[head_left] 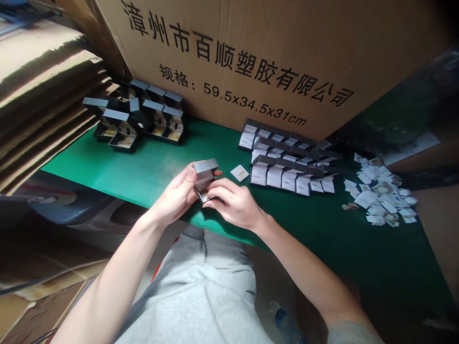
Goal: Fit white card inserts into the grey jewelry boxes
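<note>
My left hand (181, 191) is closed around a small black hinged box (205, 167), whose lid stands raised. The fingers of my right hand (236, 203) reach into the lower half of that box; whatever they pinch there is hidden. Just beyond my right hand, a white square card (239, 173) with small print lies flat on the green table. Several open black boxes (124, 131) with bare inner trays sit at the back left. Rows of open black boxes with white inserts (281, 177) stand to the right.
A loose pile of white cards (385, 193) is spread at the right of the green table (107, 174). A large printed cardboard carton (229, 62) stands along the back. Stacked cardboard sheets (46, 95) rise at the left. A plastic bottle (281, 317) lies below the table.
</note>
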Action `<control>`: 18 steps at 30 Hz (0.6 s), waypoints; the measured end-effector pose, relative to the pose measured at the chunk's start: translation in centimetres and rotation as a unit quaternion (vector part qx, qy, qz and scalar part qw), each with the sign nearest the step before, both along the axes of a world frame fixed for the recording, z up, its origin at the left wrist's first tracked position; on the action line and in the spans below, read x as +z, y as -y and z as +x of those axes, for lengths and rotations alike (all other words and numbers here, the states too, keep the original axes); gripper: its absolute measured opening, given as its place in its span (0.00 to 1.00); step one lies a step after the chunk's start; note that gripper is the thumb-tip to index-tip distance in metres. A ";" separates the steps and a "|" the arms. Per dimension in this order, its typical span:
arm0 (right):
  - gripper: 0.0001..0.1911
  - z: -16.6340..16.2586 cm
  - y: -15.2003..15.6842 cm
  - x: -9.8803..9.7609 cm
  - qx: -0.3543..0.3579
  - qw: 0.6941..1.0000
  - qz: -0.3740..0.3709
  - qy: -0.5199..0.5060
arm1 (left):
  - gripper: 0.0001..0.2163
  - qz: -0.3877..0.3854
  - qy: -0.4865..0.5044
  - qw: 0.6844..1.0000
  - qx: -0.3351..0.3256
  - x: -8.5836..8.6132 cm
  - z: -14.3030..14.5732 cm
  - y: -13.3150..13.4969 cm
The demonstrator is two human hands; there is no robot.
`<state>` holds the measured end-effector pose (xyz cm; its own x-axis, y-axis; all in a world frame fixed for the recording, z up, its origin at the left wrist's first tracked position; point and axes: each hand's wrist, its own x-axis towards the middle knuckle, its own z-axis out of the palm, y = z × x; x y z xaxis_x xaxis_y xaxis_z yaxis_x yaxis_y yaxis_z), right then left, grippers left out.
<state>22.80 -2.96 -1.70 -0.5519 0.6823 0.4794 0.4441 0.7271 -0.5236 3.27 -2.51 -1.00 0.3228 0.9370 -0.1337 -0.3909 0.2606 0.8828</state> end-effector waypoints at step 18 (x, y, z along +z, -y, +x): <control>0.20 0.2 -0.1 0.1 -0.015 0.980 0.142 0.139 | 0.29 0.020 -0.018 0.999 -0.019 -0.2 0.1 0.0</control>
